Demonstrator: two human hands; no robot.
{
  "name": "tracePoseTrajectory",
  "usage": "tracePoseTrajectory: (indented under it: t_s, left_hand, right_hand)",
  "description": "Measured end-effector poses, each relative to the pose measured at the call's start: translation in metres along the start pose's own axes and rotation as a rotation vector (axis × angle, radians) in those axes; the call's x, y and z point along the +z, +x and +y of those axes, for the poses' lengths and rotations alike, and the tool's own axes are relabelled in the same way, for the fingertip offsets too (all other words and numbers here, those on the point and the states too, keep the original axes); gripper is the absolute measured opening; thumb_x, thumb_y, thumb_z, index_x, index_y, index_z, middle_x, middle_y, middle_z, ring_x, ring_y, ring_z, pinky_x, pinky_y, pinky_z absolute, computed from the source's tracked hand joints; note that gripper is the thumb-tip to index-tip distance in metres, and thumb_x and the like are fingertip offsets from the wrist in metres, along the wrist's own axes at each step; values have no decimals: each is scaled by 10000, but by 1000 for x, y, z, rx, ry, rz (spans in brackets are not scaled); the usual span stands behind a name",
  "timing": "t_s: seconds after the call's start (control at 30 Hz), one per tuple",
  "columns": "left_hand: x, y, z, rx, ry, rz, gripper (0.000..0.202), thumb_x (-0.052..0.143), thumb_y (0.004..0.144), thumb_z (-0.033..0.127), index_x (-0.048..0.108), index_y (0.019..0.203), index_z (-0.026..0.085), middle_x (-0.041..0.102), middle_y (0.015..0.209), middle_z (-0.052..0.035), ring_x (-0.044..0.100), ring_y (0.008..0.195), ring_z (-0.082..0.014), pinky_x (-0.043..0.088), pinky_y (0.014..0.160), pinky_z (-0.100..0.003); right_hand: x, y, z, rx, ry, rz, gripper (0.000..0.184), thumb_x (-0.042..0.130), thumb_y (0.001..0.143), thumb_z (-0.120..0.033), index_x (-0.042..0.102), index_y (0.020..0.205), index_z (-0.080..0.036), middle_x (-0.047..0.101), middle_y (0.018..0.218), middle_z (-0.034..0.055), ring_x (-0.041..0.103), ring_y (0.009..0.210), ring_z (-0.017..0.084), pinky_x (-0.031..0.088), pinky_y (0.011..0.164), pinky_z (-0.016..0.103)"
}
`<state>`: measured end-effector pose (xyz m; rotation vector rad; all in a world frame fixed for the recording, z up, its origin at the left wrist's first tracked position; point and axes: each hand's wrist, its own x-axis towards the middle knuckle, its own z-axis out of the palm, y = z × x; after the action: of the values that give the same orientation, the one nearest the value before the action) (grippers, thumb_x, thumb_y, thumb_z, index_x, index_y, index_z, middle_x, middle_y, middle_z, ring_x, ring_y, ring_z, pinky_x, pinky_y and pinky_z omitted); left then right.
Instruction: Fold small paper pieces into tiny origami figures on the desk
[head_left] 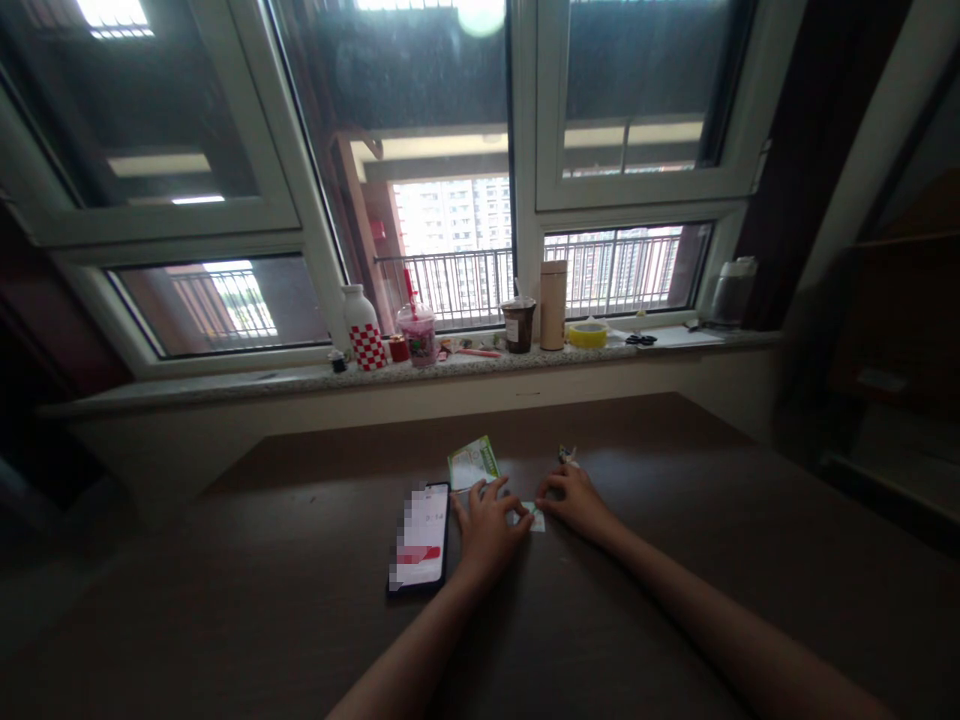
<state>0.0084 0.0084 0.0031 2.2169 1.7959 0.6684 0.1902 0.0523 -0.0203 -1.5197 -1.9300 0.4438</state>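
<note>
Paper lies partly under left hand; right hand just beside.

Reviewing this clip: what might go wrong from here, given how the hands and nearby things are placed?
The small pale green-and-white piece lies right at the fingertips of the left hand and close to the right hand, so it could slip or crease.

The phone lies close beside the left hand; a sideways move might nudge it.

The green-and-white card lies just beyond the left fingers and could get pushed.
</note>
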Motion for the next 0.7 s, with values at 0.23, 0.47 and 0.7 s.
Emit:
tracePoseTrajectory:
  t_s: [0.23, 0.47, 0.7]
  left_hand:
    - [-2, 1, 0, 5, 0, -27, 123, 643, 804, 399, 702, 858, 306, 477, 1445, 30, 279, 1386, -332, 9, 1094, -707]
    - [0, 1, -3, 25, -12, -22, 93, 657, 792, 372, 684, 841, 298, 492, 1431, 38, 292, 1378, -333, 26, 1081, -720]
    - [3, -2, -5, 48, -7, 10, 103, 648, 799, 388, 679, 845, 301, 495, 1425, 34, 295, 1375, -332, 25, 1085, -713]
  right_hand:
    - [2, 1, -2, 33, -11, 15, 100, 750, 733, -302, 754, 793, -222, 594, 1033, 80, 502, 1094, 243, 367, 986, 367]
    - [0, 3, 1, 59, -100, 93, 100, 647, 816, -254, 710, 773, -189, 624, 1065, 82, 521, 1066, 243, 383, 951, 375]
    - [-4, 1, 5, 11, -93, 56, 80, 644, 823, -251, 703, 836, -198, 625, 1085, 65, 516, 1084, 235, 378, 958, 366]
